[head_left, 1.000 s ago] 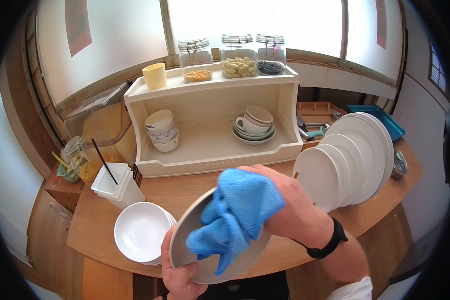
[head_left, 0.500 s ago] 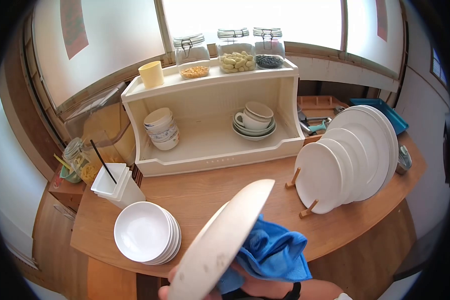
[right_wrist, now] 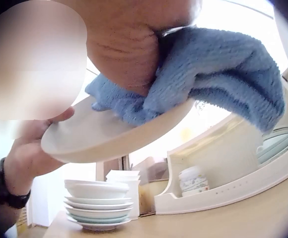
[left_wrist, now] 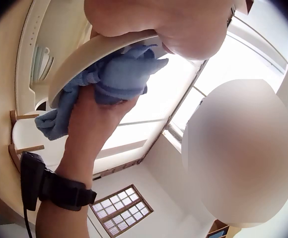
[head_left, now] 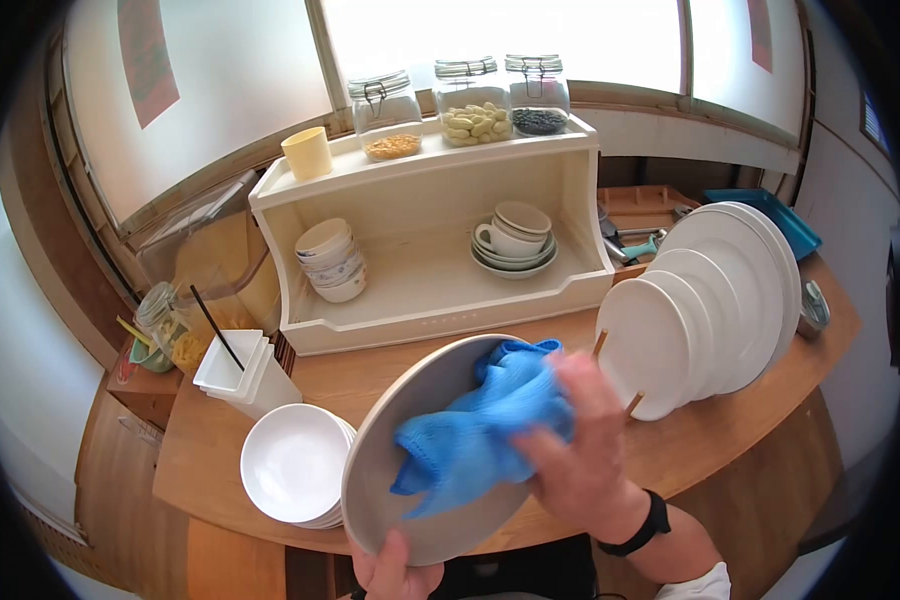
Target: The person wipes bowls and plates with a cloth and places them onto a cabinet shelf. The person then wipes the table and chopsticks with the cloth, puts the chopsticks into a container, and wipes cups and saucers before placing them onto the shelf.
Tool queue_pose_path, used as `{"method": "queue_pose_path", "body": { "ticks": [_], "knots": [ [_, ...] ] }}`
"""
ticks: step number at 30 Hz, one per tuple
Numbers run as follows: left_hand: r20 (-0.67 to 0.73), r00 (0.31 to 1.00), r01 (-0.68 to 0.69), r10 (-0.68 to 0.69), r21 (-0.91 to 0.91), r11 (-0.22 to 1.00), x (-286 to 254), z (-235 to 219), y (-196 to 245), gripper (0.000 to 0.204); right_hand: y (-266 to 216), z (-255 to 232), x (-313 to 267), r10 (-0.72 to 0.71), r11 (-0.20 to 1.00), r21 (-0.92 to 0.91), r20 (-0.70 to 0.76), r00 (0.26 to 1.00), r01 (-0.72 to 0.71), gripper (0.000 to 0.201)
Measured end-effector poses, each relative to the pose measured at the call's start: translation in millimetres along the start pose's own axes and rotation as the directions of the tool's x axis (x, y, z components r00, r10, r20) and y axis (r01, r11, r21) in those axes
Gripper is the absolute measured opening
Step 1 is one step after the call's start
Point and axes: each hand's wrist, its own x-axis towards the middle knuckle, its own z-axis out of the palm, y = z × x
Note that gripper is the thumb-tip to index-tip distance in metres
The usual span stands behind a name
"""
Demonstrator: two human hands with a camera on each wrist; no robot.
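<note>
Bowl: since half a second ago, the large bowl [head_left: 380, 480] swings round from showing its outside to showing its grey inside to the head view; it is tilted, held above the table [head_left: 730, 450], between the white bowls and the plates.
Cloth: the blue cloth [head_left: 480, 435], lower and behind the bowl in that earlier picture, now lies bunched against the inside, reaching the far rim.
Left hand: the left hand [head_left: 395, 570] grips the near rim, thumb on the inner side.
Right hand: the right hand [head_left: 590, 455] holds the cloth against the bowl; its fingers are blurred in the head view, partly covered by cloth in the left wrist view. Its wrist wears a black band [head_left: 640, 525].
White bowls: stacked [head_left: 292, 465] on the table, left of the large bowl.
Plates: upright in a row [head_left: 645, 350] at the right, wooden pegs [head_left: 635, 402] in front.
Tubs: white, nested [head_left: 250, 370], with a black stick [head_left: 216, 327] inside.
Shelf: cream [head_left: 440, 322], at the back, bearing stacked cups [head_left: 328, 260], three glass jars [head_left: 473, 115] and a yellow cup [head_left: 307, 153].
</note>
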Motion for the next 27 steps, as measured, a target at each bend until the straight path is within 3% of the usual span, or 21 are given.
{"method": "queue_pose_path", "body": {
  "ticks": [1,2,4,6,7,8,10,11,12,13,14,16,18,20,21,22,23,24,26,27],
  "knots": [
    [0.005,1.0,0.006,-0.006,0.001,1.0,3.7,-0.3,2.3,0.057,-7.9,-5.3,2.4,-0.014,0.996,0.092,0.165,0.986,-0.002,0.042],
    [0.02,0.999,0.048,-0.048,-0.007,0.999,10.8,-0.7,6.3,0.06,-17.7,-3.2,-4.6,-0.01,0.996,0.089,0.166,0.986,-0.005,0.042],
    [0.034,0.996,0.088,-0.087,-0.013,0.996,15.5,-4.0,3.7,0.063,-39.6,2.5,-17.9,-0.035,0.864,0.446,0.518,0.855,-0.235,0.043],
    [0.096,0.995,0.009,-0.003,-0.064,0.998,16.8,-10.2,-9.7,0.056,-46.3,8.4,-16.0,-0.068,0.823,0.523,0.476,0.877,-0.22,0.043],
    [0.111,0.991,0.087,-0.074,-0.113,0.99,14.3,-7.1,-7.7,0.058,-50.4,10.0,-15.8,-0.093,0.775,0.596,0.435,0.895,-0.209,0.042],
    [0.111,0.99,0.097,-0.085,-0.105,0.99,12.2,-7.8,-8.5,0.058,-50.2,10.8,-7.7,-0.083,0.772,0.597,0.439,0.895,-0.221,0.042],
    [0.114,0.986,0.134,-0.123,-0.099,0.986,13.0,-7.6,-10.4,0.067,-32.3,13.7,25.3,-0.185,0.868,0.495,0.236,0.954,0.046,0.039],
    [0.084,0.99,0.108,-0.115,0.077,0.991,16.5,5.1,-5.2,0.072,-20.8,15.4,37.3,-0.181,0.869,0.493,0.234,0.955,0.044,0.039],
    [0.087,0.99,0.106,-0.112,0.077,0.991,17.7,13.7,-3.9,0.072,-7.9,17.8,48.1,-0.151,0.935,0.349,0.218,0.964,0.067,0.038],
    [-0.01,1.0,0.029,-0.029,0.074,0.997,18.8,20.6,-3.5,0.066,-0.2,19.2,52.5,-0.126,0.977,0.197,0.196,0.972,0.086,0.038],
    [-0.109,0.993,-0.047,0.055,0.079,0.996,19.8,22.8,-2.9,0.061,1.1,18.1,47.7,-0.129,0.976,0.197,0.194,0.973,0.09,0.038],
    [-0.085,0.993,-0.072,0.077,0.062,0.996,29.8,8.0,-0.3,0.061,-4.3,15.5,26.7,-0.018,0.992,0.116,0.46,0.888,-0.04,0.033],
    [-0.04,0.991,-0.122,0.124,0.058,0.991,36.0,2.2,-2.2,0.061,-23.3,16.4,-0.3,-0.037,0.982,0.181,0.479,0.877,-0.057,0.035],
    [-0.064,0.991,-0.108,0.117,0.126,0.986,29.5,2.0,-8.6,0.063,-40.6,15.0,-6.9,-0.145,0.834,0.534,0.459,0.877,-0.142,0.036],
    [-0.069,0.996,0.046,-0.052,-0.08,0.996,24.8,7.6,-8.7,0.062,-40.9,11.7,2.6,-0.132,0.838,0.526,0.455,0.88,-0.146,0.036],
    [-0.047,0.976,0.193,-0.214,-0.279,0.941,19.9,8.5,-8.7,0.06,-38.0,8.1,15.8,-0.17,0.877,0.48,0.346,0.923,-0.018,0.037],
    [0.047,0.938,0.345,-0.342,-0.19,0.919,16.2,-26.5,-23.4,0.068,-34.2,3.1,31.5,-0.224,0.901,0.42,0.234,0.946,0.11,0.039],
    [0.043,0.943,0.333,-0.331,-0.188,0.924,17.5,-19.2,-23.2,0.068,-27.5,-3.6,46.2,-0.188,0.942,0.309,0.149,0.971,0.135,0.039],
    [0.004,1.0,-0.023,0.023,0.014,1.0,22.2,2.5,-25.4,0.058,-9.4,-18.1,71.6,-0.103,0.986,0.132,-0.016,0.995,0.104,0.043],
    [0.028,0.998,-0.047,0.051,-0.123,0.991,25.3,-5.5,-23.9,0.05,-0.8,-23.3,77.1,-0.038,0.996,0.073,-0.092,0.995,0.045,0.046]
  ]
}}
